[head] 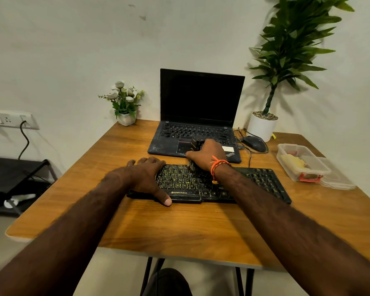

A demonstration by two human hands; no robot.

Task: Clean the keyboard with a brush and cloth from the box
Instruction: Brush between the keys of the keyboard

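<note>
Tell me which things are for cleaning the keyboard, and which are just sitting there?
For the job: keyboard, brush in the right hand, left hand steadying the keyboard, box with cloth.

Just sitting: laptop, mouse, flowers, plant.

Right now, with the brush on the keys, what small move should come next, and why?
Probably sweep the brush rightward along the keyboard. The right hand grips it over the middle keys, the left hand holds the left end down, and the right-side keys look unbrushed.
</note>
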